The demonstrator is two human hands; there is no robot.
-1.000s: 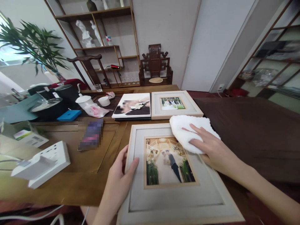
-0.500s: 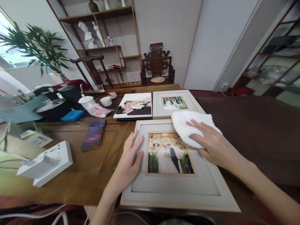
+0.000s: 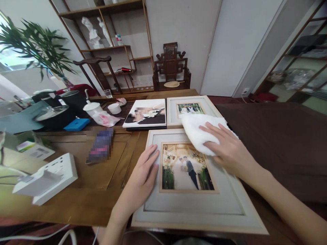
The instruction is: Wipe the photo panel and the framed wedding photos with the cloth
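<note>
A framed wedding photo [image 3: 184,204] with a pale wood edge and a light grey mat lies flat on the table in front of me. My left hand [image 3: 141,175] lies along the frame's left side, fingers stretched out over its border. Bunched under my right hand [image 3: 231,148] is a white cloth [image 3: 194,132], pressed onto the frame's upper right part. The cloth hides that corner and also overlaps the near edge of a second framed photo [image 3: 171,110] behind. Beside that second frame, a frameless photo panel [image 3: 155,117] lies on a dark flat piece.
On the wooden table [image 3: 127,160] at left are a white power strip [image 3: 68,173], an opened box [image 3: 38,144], a blue block [image 3: 76,124], a teapot [image 3: 92,107], a cup [image 3: 114,108] and a dark pot [image 3: 55,115]. A dark brown surface [image 3: 276,136] extends at right.
My right hand and the cloth have shifted slightly up and to the left, farther over the second frame's near edge. My left hand stays on the left side. The view has tilted a little.
</note>
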